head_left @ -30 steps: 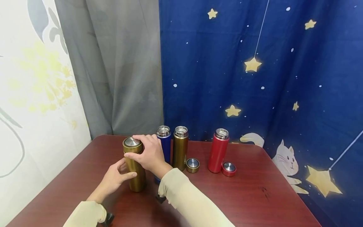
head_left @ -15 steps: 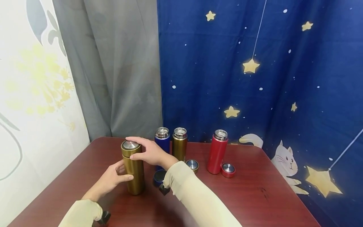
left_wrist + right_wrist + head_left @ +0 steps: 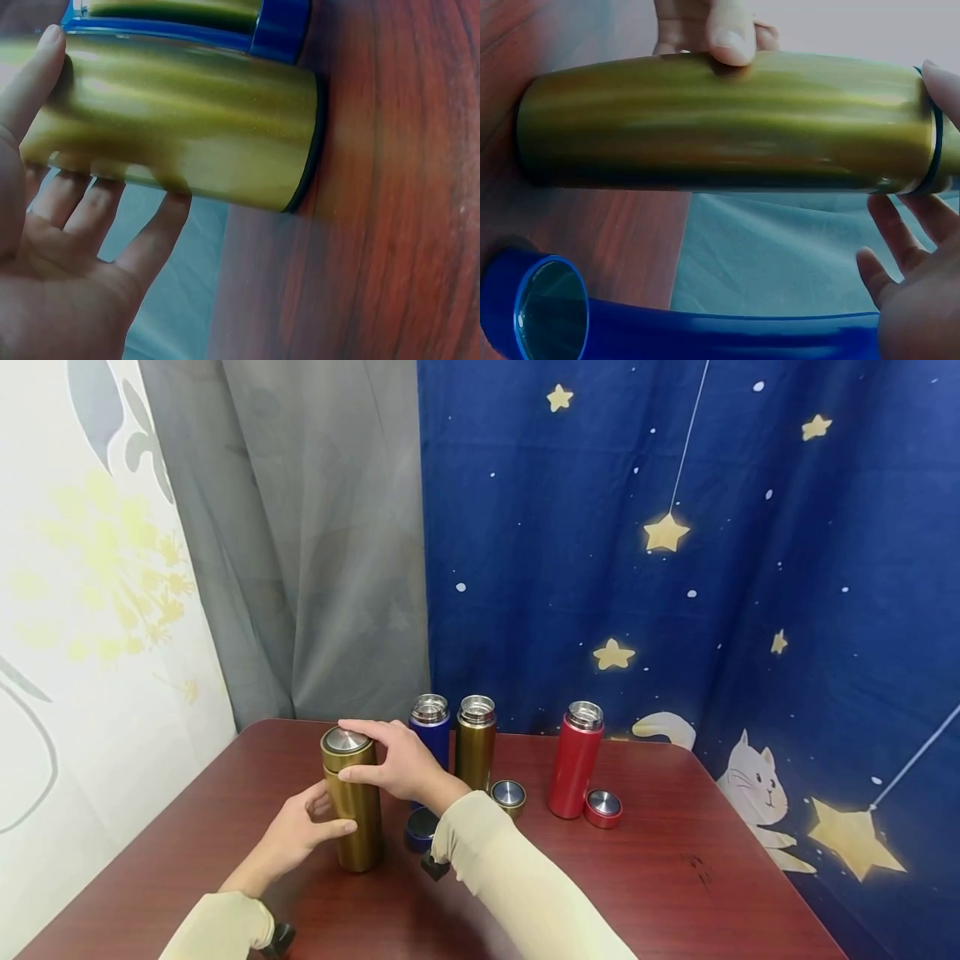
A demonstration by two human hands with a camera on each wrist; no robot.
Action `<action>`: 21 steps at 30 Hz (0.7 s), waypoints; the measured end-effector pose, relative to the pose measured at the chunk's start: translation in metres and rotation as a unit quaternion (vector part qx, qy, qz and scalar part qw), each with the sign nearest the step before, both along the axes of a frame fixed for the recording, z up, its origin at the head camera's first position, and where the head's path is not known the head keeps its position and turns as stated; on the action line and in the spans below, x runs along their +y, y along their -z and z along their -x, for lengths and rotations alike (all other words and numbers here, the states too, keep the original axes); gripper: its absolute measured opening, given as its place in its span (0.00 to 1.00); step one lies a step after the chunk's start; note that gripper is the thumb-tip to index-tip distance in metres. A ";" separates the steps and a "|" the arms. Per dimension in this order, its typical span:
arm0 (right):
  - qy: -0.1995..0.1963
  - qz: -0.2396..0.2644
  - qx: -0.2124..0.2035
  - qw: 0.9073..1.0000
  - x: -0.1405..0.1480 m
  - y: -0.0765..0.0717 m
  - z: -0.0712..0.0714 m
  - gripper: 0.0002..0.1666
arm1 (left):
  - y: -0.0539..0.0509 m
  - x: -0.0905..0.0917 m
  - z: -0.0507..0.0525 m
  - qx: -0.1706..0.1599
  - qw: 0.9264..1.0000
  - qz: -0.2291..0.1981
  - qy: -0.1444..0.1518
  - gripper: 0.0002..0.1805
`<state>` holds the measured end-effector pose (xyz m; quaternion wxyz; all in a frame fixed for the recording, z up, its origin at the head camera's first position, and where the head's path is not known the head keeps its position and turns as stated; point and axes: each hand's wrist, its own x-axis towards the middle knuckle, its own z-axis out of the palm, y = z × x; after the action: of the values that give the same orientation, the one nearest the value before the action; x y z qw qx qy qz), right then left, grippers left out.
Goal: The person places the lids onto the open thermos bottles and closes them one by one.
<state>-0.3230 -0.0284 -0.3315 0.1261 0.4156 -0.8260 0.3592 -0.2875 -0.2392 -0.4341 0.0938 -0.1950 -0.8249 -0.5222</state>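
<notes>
Gripping the near gold flask (image 3: 365, 827) round its body, your left hand (image 3: 296, 831) has its thumb on one side and its fingers, slightly spread from one another, on the other. Your right hand (image 3: 401, 764) reaches across from the other side and is clamped at the steel-topped cap (image 3: 347, 741), thumb near the seam; whether its fingertips bear on the cap alone or on the flask's neck too is hard to tell. The flask stands upright on the left part of the reddish-brown table (image 3: 645, 893), with the cap sitting at its mouth.

Just beyond your right hand stands the blue flask (image 3: 429, 739), uncapped, with the blue cap (image 3: 422, 825) near its foot, partly behind your right wrist. Beside it you have the second gold flask (image 3: 475, 756), also open, its loose gold cap (image 3: 508, 795) just to the right. Farther right, the open red flask (image 3: 575, 772) stands next to the red cap (image 3: 603, 807).
</notes>
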 end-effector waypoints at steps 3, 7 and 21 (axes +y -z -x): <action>0.025 0.007 0.043 0.999 -0.002 0.004 -0.002 0.39 | 0.000 0.002 -0.002 0.001 1.000 0.000 -0.013 0.41; 0.065 0.013 0.110 0.992 -0.006 0.008 -0.004 0.39 | -0.001 0.006 -0.006 0.003 1.000 -0.003 -0.028 0.41; 0.202 0.015 0.274 0.940 -0.020 0.018 -0.018 0.41 | 0.000 0.014 -0.014 0.025 0.995 0.017 -0.092 0.43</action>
<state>-0.3052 -0.0482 -0.3491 0.4240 0.3206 -0.8204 0.2106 -0.2740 -0.2250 -0.4345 0.1583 -0.1332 -0.8457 -0.4920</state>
